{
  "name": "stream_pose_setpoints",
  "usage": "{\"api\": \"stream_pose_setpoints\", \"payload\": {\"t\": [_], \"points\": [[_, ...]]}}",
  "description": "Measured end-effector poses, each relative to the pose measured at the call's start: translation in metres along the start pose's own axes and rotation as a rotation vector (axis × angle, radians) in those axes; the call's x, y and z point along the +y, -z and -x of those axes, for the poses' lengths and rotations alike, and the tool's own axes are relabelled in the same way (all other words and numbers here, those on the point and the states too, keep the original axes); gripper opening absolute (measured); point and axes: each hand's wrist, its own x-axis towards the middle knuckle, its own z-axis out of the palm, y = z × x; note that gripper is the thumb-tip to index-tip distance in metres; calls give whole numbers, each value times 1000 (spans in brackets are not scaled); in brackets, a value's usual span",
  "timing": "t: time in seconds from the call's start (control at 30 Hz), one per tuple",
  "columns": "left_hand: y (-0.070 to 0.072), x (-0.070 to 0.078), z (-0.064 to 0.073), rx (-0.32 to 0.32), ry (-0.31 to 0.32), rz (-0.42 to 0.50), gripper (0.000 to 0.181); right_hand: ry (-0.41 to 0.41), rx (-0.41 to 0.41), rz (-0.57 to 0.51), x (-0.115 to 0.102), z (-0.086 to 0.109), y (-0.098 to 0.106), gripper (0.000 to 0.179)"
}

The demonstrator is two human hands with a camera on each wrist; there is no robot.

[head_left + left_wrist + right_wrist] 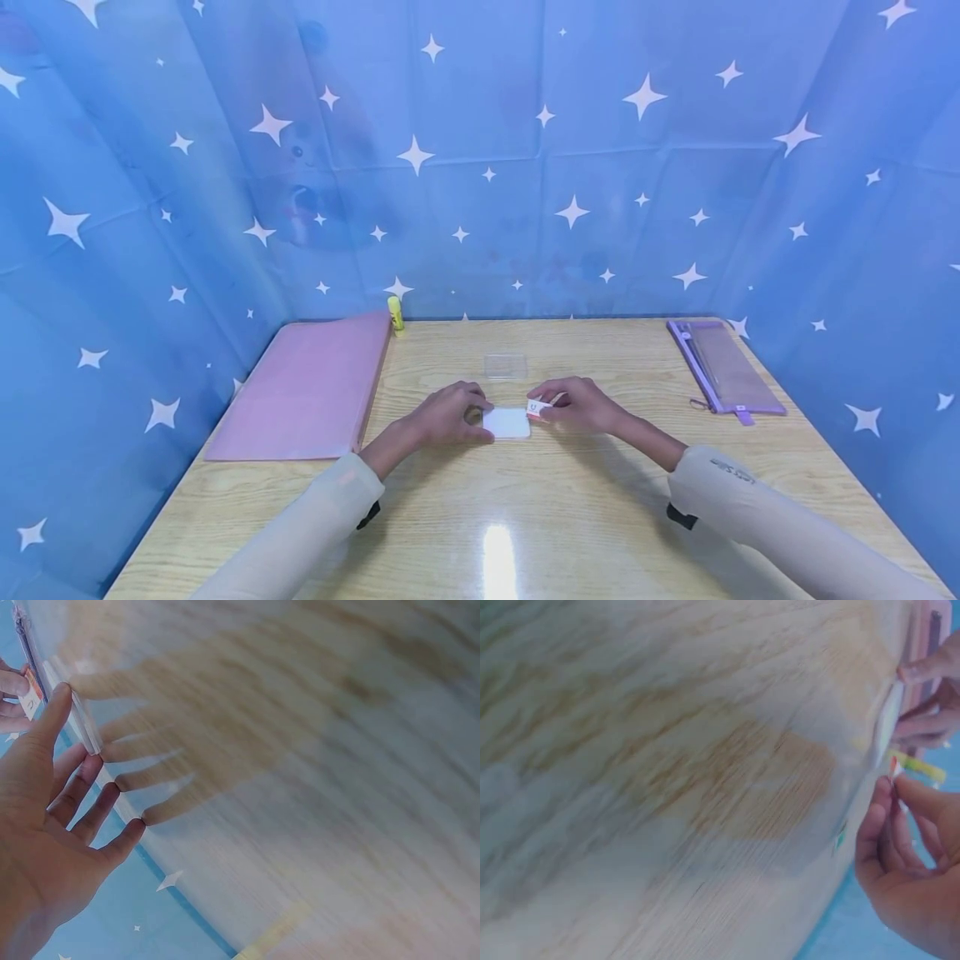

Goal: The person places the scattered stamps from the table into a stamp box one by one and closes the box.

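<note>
My left hand holds a small flat white rectangular box on the table, thumb at its near corner and index finger at its far one. From the left wrist, this box shows edge-on between thumb and fingertips, the other fingers spread to the tabletop. In my right hand, thumb and fingers pinch a small white card with a red-orange band, close beside the box's right end. The card appears nearly edge-on from the right wrist. Just beyond lies a clear plastic rectangular lid.
A large pink folder lies at the left, with a yellow glue stick standing at its far corner. To the right lies a purple zip pouch. A blue star-patterned curtain hangs round the wooden table.
</note>
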Motion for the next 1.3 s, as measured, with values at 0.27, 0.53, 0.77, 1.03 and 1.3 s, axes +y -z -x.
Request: {"api": "stream_pose_setpoints", "payload": {"t": [0.27, 0.53, 0.77, 1.03, 1.3], "points": [[1, -1, -1, -7, 1, -8, 57, 24, -36, -59, -8, -8, -6, 31], [2, 0, -1, -8, 7, -15, 57, 46, -48, -57, -13, -16, -16, 30], [2, 1, -1, -13, 6, -26, 58, 58, -63, -39, -16, -23, -24, 28], [2, 2, -3, -6, -3, -35, 58, 69, -81, -29, -16, -28, -29, 30], [1, 3, -3, 4, -18, -37, 54, 74, -96, -54, -18, -30, -33, 28]]}}
